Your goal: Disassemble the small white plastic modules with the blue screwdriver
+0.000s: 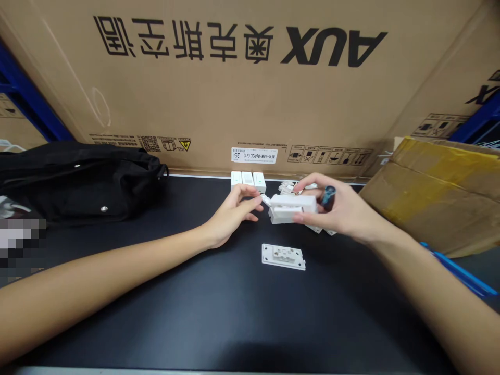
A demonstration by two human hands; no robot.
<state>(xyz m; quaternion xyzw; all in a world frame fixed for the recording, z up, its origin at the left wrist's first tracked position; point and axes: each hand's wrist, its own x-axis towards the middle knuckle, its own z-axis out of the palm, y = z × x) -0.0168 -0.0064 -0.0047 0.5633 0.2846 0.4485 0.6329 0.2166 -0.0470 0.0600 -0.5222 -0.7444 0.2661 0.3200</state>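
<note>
Right hand (341,208) gripping white plastic rectangular housing (292,204) and dark blue cylinder (328,198), fingers curled round both; left hand (232,216) hovering at housing's 9 o'clock, fingers half-open, holding nothing; flat white plastic plate (283,256) lying at housing's 6 o'clock on black table (164,312).

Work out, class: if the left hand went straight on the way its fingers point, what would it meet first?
The left hand would likely meet the small tab on the white plastic housing in the right hand; depth is unclear.

Black workbench (219,323), white socket faceplate (283,257), black bag (78,182)
</note>
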